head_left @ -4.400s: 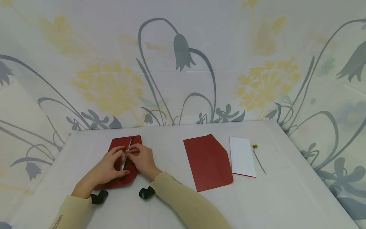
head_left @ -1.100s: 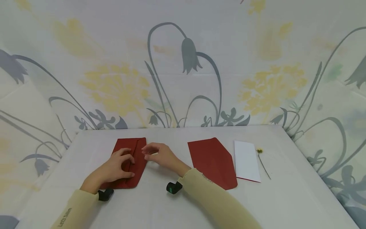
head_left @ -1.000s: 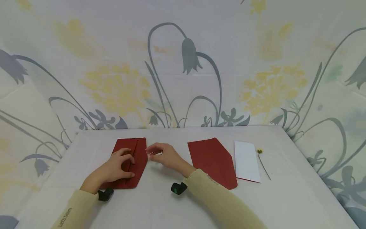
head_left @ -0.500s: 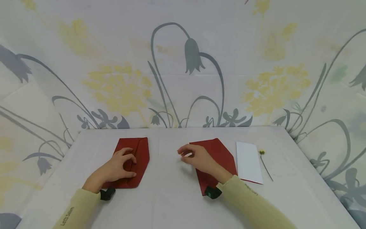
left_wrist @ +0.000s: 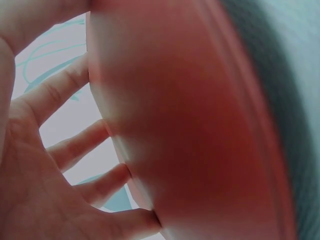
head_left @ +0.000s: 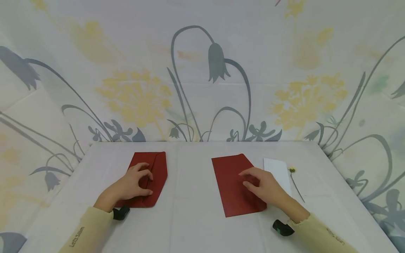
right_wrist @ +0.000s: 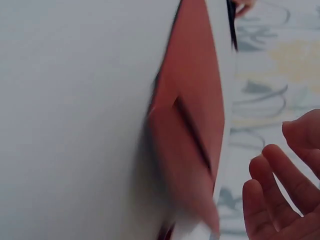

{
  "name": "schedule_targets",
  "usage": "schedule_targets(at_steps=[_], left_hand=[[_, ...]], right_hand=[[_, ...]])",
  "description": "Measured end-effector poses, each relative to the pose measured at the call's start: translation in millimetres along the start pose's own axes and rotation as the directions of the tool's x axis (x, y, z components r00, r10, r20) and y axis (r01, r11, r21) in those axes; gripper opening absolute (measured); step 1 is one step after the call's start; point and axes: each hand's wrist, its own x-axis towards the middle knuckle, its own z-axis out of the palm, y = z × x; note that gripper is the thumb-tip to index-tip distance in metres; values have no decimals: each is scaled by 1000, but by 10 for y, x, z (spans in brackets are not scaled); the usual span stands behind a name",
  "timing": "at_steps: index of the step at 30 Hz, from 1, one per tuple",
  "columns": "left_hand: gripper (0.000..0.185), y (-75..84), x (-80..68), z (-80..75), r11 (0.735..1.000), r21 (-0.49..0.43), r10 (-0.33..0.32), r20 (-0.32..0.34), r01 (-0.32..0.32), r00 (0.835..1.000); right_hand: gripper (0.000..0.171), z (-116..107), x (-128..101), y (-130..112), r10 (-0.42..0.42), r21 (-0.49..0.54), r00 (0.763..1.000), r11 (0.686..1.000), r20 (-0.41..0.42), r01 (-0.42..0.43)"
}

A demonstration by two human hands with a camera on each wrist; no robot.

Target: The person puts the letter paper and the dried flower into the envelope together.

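1. White surface (head_left: 190, 218) fills lower half of head view, floral backdrop behind.
2. Second red envelope (head_left: 232, 186) lies centre-right, flat; right hand (head_left: 264, 184) rests on its right part, fingers (head_left: 248, 173) loosely spread, gripping nothing.
3. Folded red envelope (head_left: 155, 175) lies centre-left; left hand (head_left: 133, 182) rests on it, fingers slightly curled, pressing down, not clamped.
4. White card (head_left: 278, 168) sits just right of second envelope, partly behind right hand.
5. Small yellow flower (head_left: 292, 170) with thin stem lies just right of card.
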Motion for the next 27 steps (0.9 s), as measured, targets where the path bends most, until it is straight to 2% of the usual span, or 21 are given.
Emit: schedule_targets(at_steps=[4, 7, 9, 14, 19, 24, 27], left_hand=[[33, 29, 9, -3, 1000, -6, 8, 10, -8, 1000], [33, 32, 19, -2, 1000, -6, 9, 14, -9, 1000], [33, 23, 26, 2, 1000, -8, 5, 15, -5, 1000], [37, 6, 36, 20, 1000, 2, -15, 24, 15, 1000], [39, 11, 36, 18, 1000, 5, -20, 30, 19, 999], [40, 10, 35, 23, 1000, 12, -29, 43, 28, 999], [40, 11, 35, 20, 999, 14, -35, 50, 35, 998]], right_hand=[[31, -165, -251, 156, -10, -79, 998, 997, -66, 5], [35, -260, -400, 215, -67, -168, 993, 984, -98, 50], [39, -309, -473, 232, -114, -245, 989, 966, -94, 88], [48, -397, -585, 243, -162, -386, 987, 910, -2, 149], [60, -433, -625, 256, -198, -436, 974, 872, 107, 225], [61, -439, -608, 280, -284, -465, 940, 817, 191, 341], [46, -439, -583, 295, -348, -479, 906, 769, 242, 424]])
